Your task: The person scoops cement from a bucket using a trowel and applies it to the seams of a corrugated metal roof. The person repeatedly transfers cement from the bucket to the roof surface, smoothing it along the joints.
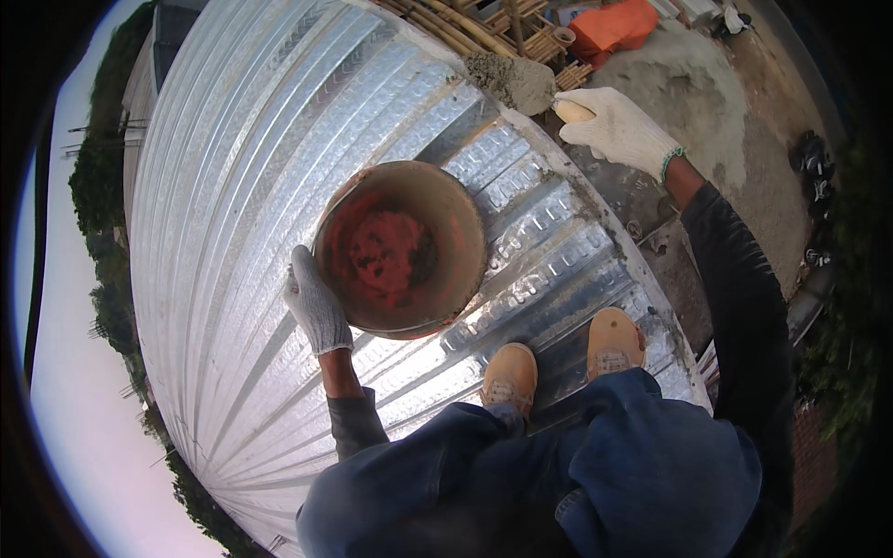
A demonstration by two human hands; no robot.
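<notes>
A round bucket (460,232), red on the inside and smeared with grey mortar, stands on the ribbed metal sheeting in front of me, nearly drained of its contents. In a white knit glove, my left hand (316,299) grips its near left side; some fingers are hidden behind the rim. My right hand (619,130), gloved in white with a green cuff edge, reaches out to the far right. It is closed round the pale handle of a trowel (512,82). Wet grey mortar covers the trowel's blade, which is over the sheeting's far right edge.
My tan shoes (511,377) stand on the shiny ribbed metal sheeting (251,205), whose right edge drops to ground below. Down there lie a grey sand heap (679,88), an orange sheet (614,30) and bamboo poles (456,26). Trees line the left.
</notes>
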